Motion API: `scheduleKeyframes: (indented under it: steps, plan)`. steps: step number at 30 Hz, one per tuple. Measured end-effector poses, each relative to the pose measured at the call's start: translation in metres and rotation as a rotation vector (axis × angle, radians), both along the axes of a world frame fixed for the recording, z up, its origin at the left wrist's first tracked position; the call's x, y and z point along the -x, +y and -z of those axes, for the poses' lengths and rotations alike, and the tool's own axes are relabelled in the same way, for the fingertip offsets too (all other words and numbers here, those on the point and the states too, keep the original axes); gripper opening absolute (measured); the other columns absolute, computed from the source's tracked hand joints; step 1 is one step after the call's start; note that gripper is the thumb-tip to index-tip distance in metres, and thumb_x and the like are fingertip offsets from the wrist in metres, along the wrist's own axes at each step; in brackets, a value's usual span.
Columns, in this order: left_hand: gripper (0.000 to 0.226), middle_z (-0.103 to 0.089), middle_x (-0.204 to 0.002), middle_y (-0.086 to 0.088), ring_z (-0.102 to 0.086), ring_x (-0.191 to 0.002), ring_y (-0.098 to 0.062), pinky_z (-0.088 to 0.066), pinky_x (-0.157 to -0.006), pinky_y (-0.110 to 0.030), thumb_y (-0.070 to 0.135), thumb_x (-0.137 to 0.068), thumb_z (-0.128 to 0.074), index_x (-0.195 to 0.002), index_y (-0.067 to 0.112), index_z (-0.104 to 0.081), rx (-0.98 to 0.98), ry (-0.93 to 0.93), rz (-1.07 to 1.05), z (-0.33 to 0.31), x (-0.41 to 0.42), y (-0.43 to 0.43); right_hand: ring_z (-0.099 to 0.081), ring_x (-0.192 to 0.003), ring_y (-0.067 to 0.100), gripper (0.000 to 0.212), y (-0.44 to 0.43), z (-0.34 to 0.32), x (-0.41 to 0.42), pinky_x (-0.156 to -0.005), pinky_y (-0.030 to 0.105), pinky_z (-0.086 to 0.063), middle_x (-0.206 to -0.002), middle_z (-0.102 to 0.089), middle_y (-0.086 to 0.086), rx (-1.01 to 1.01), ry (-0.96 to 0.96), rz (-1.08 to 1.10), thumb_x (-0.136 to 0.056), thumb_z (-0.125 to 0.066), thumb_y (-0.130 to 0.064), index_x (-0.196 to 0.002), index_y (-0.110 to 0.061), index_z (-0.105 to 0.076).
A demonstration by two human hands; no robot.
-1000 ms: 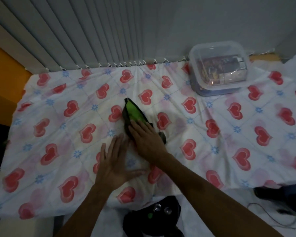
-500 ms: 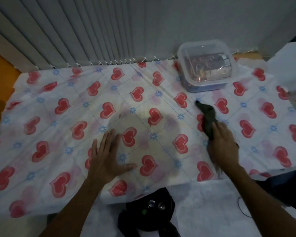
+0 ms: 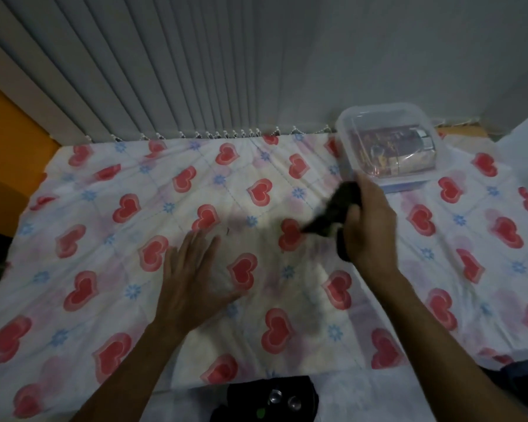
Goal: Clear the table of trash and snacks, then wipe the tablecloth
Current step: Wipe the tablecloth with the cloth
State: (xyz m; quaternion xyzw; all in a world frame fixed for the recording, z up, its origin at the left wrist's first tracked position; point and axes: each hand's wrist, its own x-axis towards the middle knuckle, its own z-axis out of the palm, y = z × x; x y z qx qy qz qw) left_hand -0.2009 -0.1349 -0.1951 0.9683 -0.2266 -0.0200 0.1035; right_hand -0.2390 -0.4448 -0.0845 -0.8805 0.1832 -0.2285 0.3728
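Note:
A white tablecloth (image 3: pixel 104 257) printed with red hearts and blue flowers covers the table. My left hand (image 3: pixel 192 275) lies flat on it, fingers spread, pressing the cloth near the middle. My right hand (image 3: pixel 369 226) is closed around a dark wiping cloth (image 3: pixel 333 211), held just above the tablecloth right of centre, with the cloth's end hanging toward the left. A small dark speck (image 3: pixel 227 230) lies on the tablecloth just beyond my left fingertips.
A clear lidded plastic box (image 3: pixel 387 144) with packaged snacks inside stands at the back right, just beyond my right hand. Grey vertical blinds (image 3: pixel 165 71) hang behind the table. A dark bag (image 3: pixel 272 397) sits below the near edge.
My right hand swept the dark cloth from the centre to the right, then lifted it back toward the middle. My left hand stayed flat on the tablecloth.

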Motion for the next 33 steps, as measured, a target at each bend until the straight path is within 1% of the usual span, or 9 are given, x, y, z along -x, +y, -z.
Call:
scheduleKeyframes:
  steps: [2,5,7,10,15,18,26,29,33]
  plan:
    - [0.119,-0.015,-0.169,-0.002,-0.012,-0.156,-0.029,-0.026,-0.118,-0.064,0.102,-0.064,-0.037,-0.158,0.030,-0.026,-0.027,0.026,0.003,0.000,-0.013,0.002,-0.053,-0.117,0.015,0.036,0.010,0.004,-0.060,-0.106,0.014,-0.036,-0.128,-0.058,0.007,0.013,-0.027,-0.094,-0.099,-0.040,-0.008,-0.134,-0.013,-0.050]
    - [0.123,-0.007,-0.170,-0.002,-0.010,-0.156,-0.030,-0.024,-0.117,-0.066,0.107,-0.054,-0.030,-0.158,0.041,-0.022,-0.133,0.114,-0.067,0.005,-0.021,0.003,-0.040,-0.139,0.023,0.044,0.003,0.028,-0.156,-0.114,0.027,-0.025,-0.151,-0.044,0.011,0.197,0.044,-0.097,-0.104,-0.041,-0.015,-0.148,-0.010,-0.040]
    - [0.125,-0.008,-0.170,-0.001,-0.013,-0.155,-0.030,-0.022,-0.116,-0.068,0.110,-0.049,-0.028,-0.156,0.044,-0.023,-0.168,0.148,-0.115,0.010,-0.022,0.004,-0.041,-0.138,0.027,0.044,-0.009,0.052,-0.201,-0.112,0.028,-0.029,-0.151,-0.043,0.013,0.217,0.161,-0.088,-0.103,-0.041,-0.016,-0.146,-0.008,-0.042]
    - [0.127,-0.008,-0.170,0.001,-0.012,-0.155,-0.030,-0.020,-0.115,-0.070,0.111,-0.046,-0.028,-0.155,0.046,-0.024,-0.159,0.167,-0.132,0.017,-0.023,0.005,-0.045,-0.131,0.035,0.045,-0.023,0.092,-0.223,-0.111,0.045,-0.037,-0.147,-0.046,0.017,0.355,0.426,-0.198,-0.095,-0.044,-0.017,-0.139,-0.006,-0.047]
    - [0.127,0.001,-0.170,0.004,-0.006,-0.157,-0.028,-0.016,-0.117,-0.069,0.111,-0.047,-0.030,-0.156,0.047,-0.021,-0.120,0.172,-0.138,0.015,-0.022,0.007,-0.049,-0.125,0.034,0.046,-0.013,0.111,-0.222,-0.106,0.052,-0.040,-0.134,-0.054,0.014,0.412,0.448,-0.245,-0.088,-0.046,-0.037,-0.124,-0.010,-0.054]
    - [0.128,0.008,-0.169,0.008,0.002,-0.157,-0.025,-0.012,-0.119,-0.067,0.112,-0.046,-0.030,-0.156,0.049,-0.017,-0.103,0.201,-0.150,0.011,-0.022,0.006,-0.057,-0.111,0.032,0.036,-0.006,0.115,-0.210,-0.096,0.045,-0.048,-0.123,-0.060,0.014,0.410,0.378,-0.305,-0.087,-0.049,-0.024,-0.121,-0.012,-0.056]
    - [0.126,0.004,-0.169,0.008,-0.004,-0.156,-0.025,-0.018,-0.116,-0.069,0.111,-0.045,-0.034,-0.154,0.050,-0.019,-0.102,0.191,-0.152,0.009,-0.021,0.005,-0.051,-0.129,0.031,0.041,0.006,0.107,-0.131,-0.104,0.044,-0.047,-0.139,-0.055,0.012,0.394,0.378,-0.613,-0.094,-0.050,-0.008,-0.133,-0.018,-0.053]
    - [0.125,0.002,-0.170,0.007,-0.005,-0.156,-0.025,-0.020,-0.115,-0.070,0.111,-0.047,-0.035,-0.154,0.050,-0.019,-0.092,0.179,-0.144,0.011,-0.020,0.006,-0.041,-0.142,0.032,0.049,0.007,0.104,-0.079,-0.113,0.048,-0.040,-0.149,-0.049,0.015,0.471,0.349,-0.697,-0.095,-0.058,-0.006,-0.143,-0.007,-0.052]
    - [0.124,-0.003,-0.169,0.004,-0.010,-0.156,-0.028,-0.023,-0.113,-0.072,0.110,-0.048,-0.036,-0.154,0.047,-0.023,-0.078,0.160,-0.135,0.012,-0.019,0.006,-0.048,-0.137,0.034,0.042,0.006,0.101,-0.004,-0.110,0.049,-0.043,-0.141,-0.057,0.014,0.429,0.235,-0.824,-0.088,-0.071,-0.003,-0.129,0.002,-0.063]
